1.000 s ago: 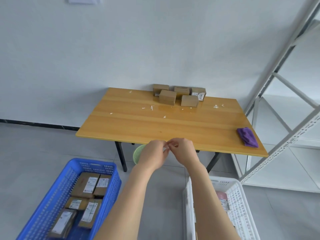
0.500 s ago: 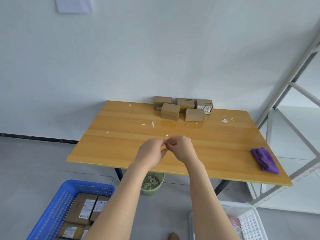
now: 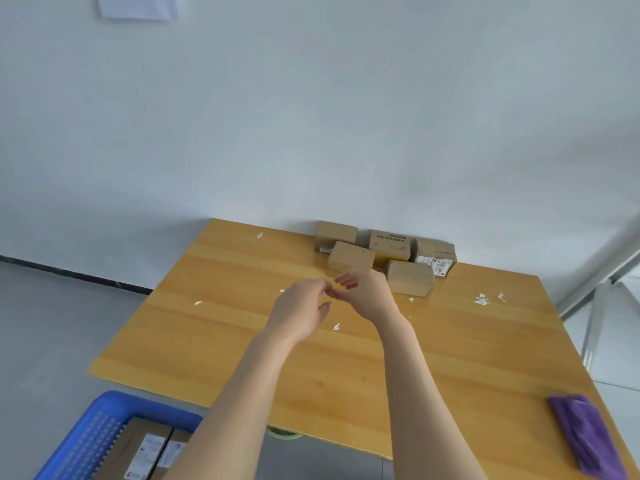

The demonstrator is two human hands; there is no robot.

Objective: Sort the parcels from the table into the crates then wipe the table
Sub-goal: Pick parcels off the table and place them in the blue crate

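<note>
From the head camera, your left hand (image 3: 301, 313) and right hand (image 3: 363, 292) meet above the middle of the wooden table (image 3: 242, 341), fingertips touching each other. The fingers of both are loosely curled and partly spread, and neither grips a parcel; whether they pinch some small scrap between them you cannot tell. Just beyond your hands, five cardboard parcels (image 3: 350, 256) sit bunched at the table's far edge against the white wall (image 3: 311, 116), one with a printed label (image 3: 434, 263) facing you. Your right hand overlaps the nearest two. White paper scraps (image 3: 481, 299) lie scattered over the tabletop. A purple cloth (image 3: 585, 434) lies at the near right corner. Down at lower left, the blue crate (image 3: 86, 438) on the floor holds labelled parcels, partly hidden by your left forearm.
</note>
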